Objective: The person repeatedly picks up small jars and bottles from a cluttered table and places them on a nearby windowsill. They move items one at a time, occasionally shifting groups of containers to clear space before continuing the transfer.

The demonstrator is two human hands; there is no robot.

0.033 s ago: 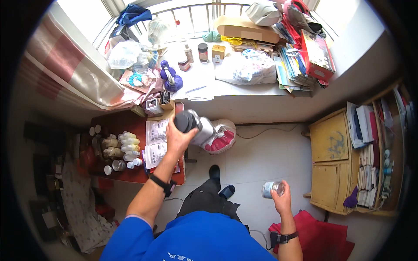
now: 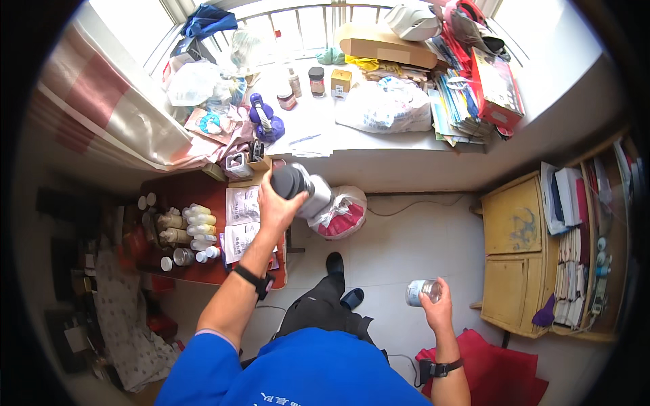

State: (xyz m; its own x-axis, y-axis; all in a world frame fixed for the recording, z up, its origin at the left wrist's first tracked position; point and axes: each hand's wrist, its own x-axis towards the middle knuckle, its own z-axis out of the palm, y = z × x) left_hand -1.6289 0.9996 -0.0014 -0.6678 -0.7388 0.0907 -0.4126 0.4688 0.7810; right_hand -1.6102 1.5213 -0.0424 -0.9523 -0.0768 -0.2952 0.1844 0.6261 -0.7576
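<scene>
A white plastic bag (image 2: 357,200) with something pink inside stands just right of the dark-red table (image 2: 179,187). Beside that table's right edge, the left hand (image 2: 275,206) grasps a silver flask (image 2: 317,196) around its black-lidded end, contents hidden. Well right of the table, the right hand (image 2: 438,308) grips a tilted clear jar (image 2: 416,292); its contents are unclear. The left arm reaches forward; the right elbow is out of view.
</scene>
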